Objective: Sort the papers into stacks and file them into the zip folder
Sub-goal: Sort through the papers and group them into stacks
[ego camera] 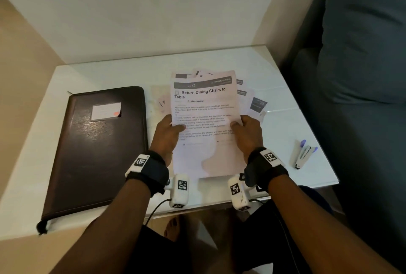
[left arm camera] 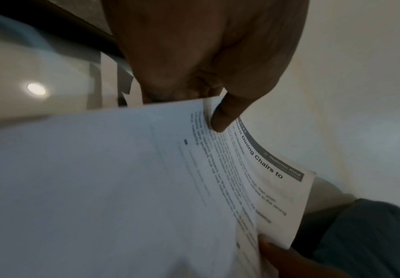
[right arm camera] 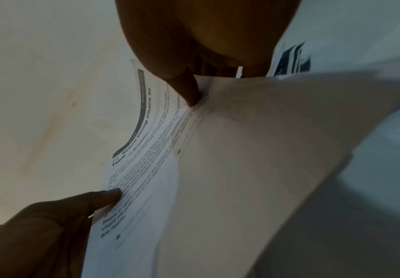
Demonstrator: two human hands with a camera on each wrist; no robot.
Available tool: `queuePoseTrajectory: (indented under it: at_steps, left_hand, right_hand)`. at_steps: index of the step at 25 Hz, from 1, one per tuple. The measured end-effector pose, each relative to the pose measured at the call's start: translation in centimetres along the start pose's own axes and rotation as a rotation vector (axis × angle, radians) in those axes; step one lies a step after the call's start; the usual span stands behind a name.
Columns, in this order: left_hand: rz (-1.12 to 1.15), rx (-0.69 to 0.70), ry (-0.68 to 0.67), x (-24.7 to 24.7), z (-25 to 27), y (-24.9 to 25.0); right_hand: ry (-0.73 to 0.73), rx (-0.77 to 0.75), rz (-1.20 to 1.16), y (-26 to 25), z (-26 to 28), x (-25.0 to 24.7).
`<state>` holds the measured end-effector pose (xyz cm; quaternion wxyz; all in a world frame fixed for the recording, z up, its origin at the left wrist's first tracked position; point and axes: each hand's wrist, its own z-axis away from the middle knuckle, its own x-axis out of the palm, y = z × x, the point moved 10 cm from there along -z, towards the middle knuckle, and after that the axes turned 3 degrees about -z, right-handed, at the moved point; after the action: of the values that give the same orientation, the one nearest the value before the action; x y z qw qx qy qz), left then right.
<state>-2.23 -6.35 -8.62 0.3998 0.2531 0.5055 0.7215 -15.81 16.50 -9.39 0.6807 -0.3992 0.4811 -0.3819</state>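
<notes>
White table, perhaps glass-topped

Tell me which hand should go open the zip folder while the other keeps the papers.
Left, probably. The folder lies closed just beside the left hand, while the right hand is on the far side, towards the stapler. Both hold the papers.

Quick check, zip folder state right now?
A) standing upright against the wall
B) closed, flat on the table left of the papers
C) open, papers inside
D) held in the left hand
B: the dark zip folder lies flat and closed on the white table, while both hands hold the printed sheet.
</notes>
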Motion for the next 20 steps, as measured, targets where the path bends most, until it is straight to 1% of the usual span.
queuePoseTrajectory:
  at_steps: [2, 4, 8, 10, 13, 16, 20]
  left_hand:
    - [0.054, 0.0, 0.036, -0.7, 0.1, -0.5]
    - [0.047, 0.016, 0.065, -1.5, 0.1, -0.8]
    - [0.086, -0.022, 0.21, -4.4, -0.2, -1.9]
    - [0.088, -0.043, 0.263, -5.8, -0.2, -2.2]
    - [0.093, -0.059, 0.329, -7.4, 0.1, -2.7]
    - [0.095, -0.059, 0.359, -8.0, 0.6, -2.5]
    - [0.086, -0.062, 0.348, -7.7, 0.7, -2.3]
  right_hand:
    - [-0.046, 0.012, -0.022, 0.4, 0.1, 0.8]
    - [-0.055, 0.02, -0.025, 0.1, 0.2, 1.1]
    - [0.065, 0.03, 0.05, -0.5, -0.9, -0.2]
    - [0.12, 0.009, 0.149, -1.0, -1.7, -0.7]
    - [0.119, 0.035, 0.346, -1.0, -2.1, -0.3]
    - [0.12, 0.116, 0.449, -0.2, -1.3, 0.0]
    - [0.101, 0.118, 0.478, 0.6, -1.5, -0.4]
